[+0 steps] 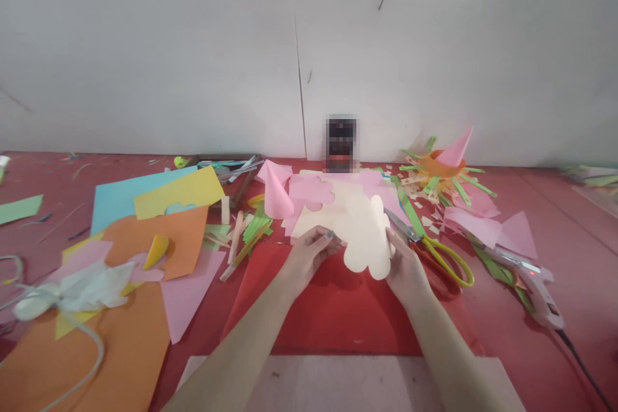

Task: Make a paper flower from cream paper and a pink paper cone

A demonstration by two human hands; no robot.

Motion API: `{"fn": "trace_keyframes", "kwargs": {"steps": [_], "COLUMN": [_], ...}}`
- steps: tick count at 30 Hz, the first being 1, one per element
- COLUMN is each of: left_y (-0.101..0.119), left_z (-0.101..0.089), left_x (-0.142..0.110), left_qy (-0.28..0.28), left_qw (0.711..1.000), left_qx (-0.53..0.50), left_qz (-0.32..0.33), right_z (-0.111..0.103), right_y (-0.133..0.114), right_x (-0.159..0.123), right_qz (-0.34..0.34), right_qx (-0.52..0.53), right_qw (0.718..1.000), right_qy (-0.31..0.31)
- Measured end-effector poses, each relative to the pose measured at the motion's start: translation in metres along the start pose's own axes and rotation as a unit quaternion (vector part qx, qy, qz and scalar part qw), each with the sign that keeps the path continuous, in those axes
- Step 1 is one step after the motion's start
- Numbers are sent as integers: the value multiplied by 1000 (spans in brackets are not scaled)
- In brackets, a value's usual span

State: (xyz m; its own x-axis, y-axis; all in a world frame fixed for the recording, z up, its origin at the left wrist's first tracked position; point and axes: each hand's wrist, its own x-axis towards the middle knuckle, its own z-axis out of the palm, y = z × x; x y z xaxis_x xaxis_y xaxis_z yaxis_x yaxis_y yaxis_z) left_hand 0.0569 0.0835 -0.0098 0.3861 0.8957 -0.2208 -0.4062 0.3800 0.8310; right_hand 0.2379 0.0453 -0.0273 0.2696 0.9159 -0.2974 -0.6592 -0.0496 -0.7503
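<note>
Both hands hold a cream paper cut-out with a scalloped, flower-like edge (367,238) above a red sheet (333,309). My left hand (309,254) pinches its left edge with curled fingers. My right hand (403,264) grips its right edge. Yellow-handled scissors (434,251) lie just right of my right hand, blades pointing up-left. A pink paper cone (276,193) and a pink flower cut-out (311,192) lie behind the cream piece.
Orange (159,244), yellow, blue and pink sheets cover the left of the red table. A white ribbon bundle (72,293) lies at far left. A glue gun (535,290) lies at right. Green strips and an orange piece (437,170) sit by the white partition wall (299,64).
</note>
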Motion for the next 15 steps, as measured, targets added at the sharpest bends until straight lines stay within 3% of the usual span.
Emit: {"fn": "trace_keyframes", "kwargs": {"steps": [9, 15], "left_y": [-2, -3], "left_z": [-2, -2], "left_x": [0, 3], "left_qy": [-30, -58], "left_qw": [999, 998], "left_qx": [-8, -22], "left_qz": [9, -31], "right_z": [-4, 3], "right_y": [4, 2], "right_x": [6, -3], "right_qz": [-12, -86], "right_qx": [113, 38], "right_qw": [993, 989], "right_qy": [-42, -118]}}
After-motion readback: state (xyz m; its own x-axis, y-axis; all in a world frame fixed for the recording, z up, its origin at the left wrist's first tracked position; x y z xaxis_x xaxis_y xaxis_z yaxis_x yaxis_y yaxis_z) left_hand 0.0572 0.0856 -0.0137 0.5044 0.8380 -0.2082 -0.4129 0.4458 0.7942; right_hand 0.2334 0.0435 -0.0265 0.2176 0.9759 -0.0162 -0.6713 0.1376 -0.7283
